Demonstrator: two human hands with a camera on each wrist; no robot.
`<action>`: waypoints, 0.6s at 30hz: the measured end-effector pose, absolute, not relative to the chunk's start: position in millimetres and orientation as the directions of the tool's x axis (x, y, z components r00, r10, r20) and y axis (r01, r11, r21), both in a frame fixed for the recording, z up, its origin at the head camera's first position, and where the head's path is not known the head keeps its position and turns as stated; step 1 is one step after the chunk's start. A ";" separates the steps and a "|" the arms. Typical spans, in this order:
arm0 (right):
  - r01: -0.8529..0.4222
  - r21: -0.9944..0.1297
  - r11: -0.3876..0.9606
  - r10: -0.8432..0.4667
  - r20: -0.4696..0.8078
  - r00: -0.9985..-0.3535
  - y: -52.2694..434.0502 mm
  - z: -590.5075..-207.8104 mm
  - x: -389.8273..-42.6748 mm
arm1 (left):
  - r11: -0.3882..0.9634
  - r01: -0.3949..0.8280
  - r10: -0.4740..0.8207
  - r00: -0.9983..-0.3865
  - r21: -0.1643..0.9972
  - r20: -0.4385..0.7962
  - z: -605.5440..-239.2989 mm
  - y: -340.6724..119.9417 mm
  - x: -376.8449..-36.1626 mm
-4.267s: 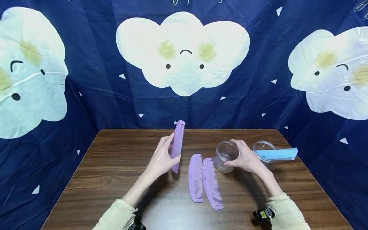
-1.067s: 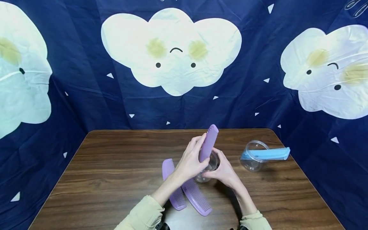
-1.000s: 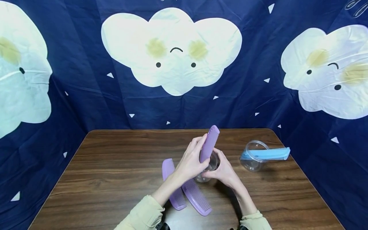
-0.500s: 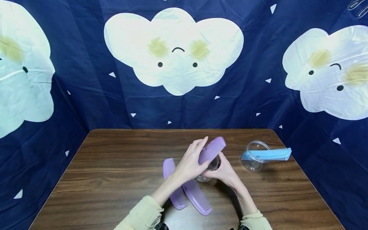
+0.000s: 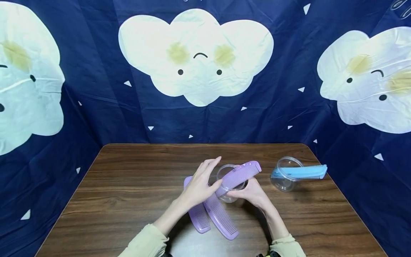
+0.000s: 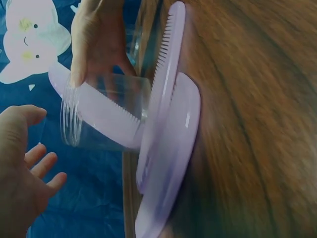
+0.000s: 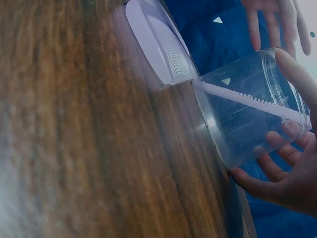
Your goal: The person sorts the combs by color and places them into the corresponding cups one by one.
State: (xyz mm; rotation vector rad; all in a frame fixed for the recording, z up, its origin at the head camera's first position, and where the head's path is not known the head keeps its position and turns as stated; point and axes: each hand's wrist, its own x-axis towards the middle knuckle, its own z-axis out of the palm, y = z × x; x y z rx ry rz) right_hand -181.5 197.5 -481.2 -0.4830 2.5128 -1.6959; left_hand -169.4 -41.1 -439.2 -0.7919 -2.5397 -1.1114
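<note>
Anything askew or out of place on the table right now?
Yes. The purple plastic comb leans slanted in the clear plastic jar held by the right hand, sticking well past the rim. The blue comb likewise overhangs the second clear jar.

Clear glossy plastic jar point(image 5: 229, 185); smooth matt lilac plastic combs point(image 5: 212, 216); dark wood-grain tabletop point(image 5: 128, 185) with slight sheen; creased navy cloth backdrop point(image 5: 96, 89).

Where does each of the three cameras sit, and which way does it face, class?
Head: worn on the head, looking forward and down at the table; both forearms, left hand and right hand show.
Left wrist: at the left wrist, facing the clear jar; left hand open, right fingers on the jar.
Right wrist: at the right wrist, facing the jar along the tabletop; right hand grips it.
Shared: all show the purple comb leaning in the jar.
</note>
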 end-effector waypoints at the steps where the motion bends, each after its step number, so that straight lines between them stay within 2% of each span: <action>1: -0.213 -0.916 0.340 -0.295 0.112 -0.949 197.6 -481.1 -181.7 | 0.560 0.572 0.381 -0.820 0.599 0.427 -439.9 -43.2 -168.6; 7: -0.209 -0.920 0.332 -0.297 0.108 -0.949 198.6 -480.4 -182.5 | 0.564 0.552 0.397 -0.833 0.614 0.385 -445.2 -53.3 -164.2; 18: -0.210 -0.923 0.323 -0.300 0.110 -0.948 198.7 -481.5 -182.1 | 0.585 0.559 0.385 -0.829 0.588 0.406 -456.2 -68.3 -149.8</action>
